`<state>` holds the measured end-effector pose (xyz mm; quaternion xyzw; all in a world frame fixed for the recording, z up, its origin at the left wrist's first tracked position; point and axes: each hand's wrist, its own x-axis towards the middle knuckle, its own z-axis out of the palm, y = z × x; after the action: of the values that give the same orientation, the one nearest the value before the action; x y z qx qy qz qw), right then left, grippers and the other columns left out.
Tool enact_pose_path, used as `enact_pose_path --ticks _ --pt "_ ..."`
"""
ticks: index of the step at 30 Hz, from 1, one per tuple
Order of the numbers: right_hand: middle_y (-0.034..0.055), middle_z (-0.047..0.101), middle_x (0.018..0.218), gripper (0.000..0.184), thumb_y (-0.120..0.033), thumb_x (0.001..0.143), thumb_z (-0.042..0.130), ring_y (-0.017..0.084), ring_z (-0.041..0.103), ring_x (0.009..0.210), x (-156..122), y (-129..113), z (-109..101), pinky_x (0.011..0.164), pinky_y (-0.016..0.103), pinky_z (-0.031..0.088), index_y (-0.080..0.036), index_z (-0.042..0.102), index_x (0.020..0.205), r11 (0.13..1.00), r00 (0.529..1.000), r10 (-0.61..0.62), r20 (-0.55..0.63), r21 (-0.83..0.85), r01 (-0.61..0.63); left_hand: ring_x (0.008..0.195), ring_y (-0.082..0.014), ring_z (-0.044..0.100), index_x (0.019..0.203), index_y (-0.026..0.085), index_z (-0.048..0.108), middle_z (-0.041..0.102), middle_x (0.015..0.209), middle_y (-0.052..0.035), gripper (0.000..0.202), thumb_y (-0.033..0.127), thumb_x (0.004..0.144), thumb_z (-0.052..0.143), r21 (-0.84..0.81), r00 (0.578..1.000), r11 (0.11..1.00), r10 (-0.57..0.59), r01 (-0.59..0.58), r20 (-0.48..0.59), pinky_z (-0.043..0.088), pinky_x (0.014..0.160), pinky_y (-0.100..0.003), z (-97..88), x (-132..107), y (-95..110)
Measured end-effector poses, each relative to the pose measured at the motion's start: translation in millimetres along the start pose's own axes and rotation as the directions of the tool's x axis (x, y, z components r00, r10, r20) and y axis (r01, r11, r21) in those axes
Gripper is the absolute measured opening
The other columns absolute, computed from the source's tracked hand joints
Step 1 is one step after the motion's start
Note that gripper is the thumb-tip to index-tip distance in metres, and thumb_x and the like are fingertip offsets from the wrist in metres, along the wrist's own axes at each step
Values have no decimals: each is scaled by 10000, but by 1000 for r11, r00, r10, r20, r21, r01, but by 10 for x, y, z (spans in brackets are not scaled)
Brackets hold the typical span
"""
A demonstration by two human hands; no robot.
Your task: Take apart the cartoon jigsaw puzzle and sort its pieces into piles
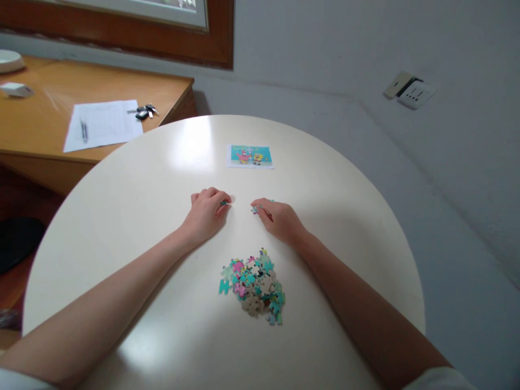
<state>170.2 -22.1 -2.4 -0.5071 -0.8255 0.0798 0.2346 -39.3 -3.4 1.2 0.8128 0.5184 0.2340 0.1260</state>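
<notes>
My left hand [209, 211] is closed in a pinch on a small teal puzzle piece [223, 203], mostly covered by the fingers. To its right, across a short gap, my right hand [282, 219] has its thumb and fingers on a small cluster of puzzle pieces [254, 209] on the table, partly hidden under the fingers. Nearer to me, between my forearms, lies a loose pile of puzzle pieces [260, 284] in teal, pink, grey and green. Beyond both hands a picture card [251, 156] with cartoon figures on a teal ground lies flat.
The round white table [134, 211] fills the middle. At the back left a wooden desk [52, 124] bears a printed sheet [108, 122], a pen [84, 130] and keys [144, 112]. A wall with a socket [416, 93] stands to the right.
</notes>
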Motion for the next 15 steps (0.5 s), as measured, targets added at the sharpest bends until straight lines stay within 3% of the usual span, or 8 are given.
enact_pose_path --ticks 10,15 --pt "7 647 636 216 -176 839 472 110 507 510 5 -14 -5 549 214 348 -194 643 970 1000 1000 7 -9 -27 -8 887 -216 499 890 197 613 574 905 -71 199 163 813 433 -25 1000 1000 13 -13 -6 327 854 -399 -17 -1 22" --pt "13 644 640 210 -185 845 465 117 525 549 8 -16 -10 569 213 346 -197 645 952 999 1000 10 9 -53 -9 848 -191 520 876 168 608 554 889 -67 184 156 799 441 -126 998 990 57 -60 -27 401 817 -364 -20 7 8"
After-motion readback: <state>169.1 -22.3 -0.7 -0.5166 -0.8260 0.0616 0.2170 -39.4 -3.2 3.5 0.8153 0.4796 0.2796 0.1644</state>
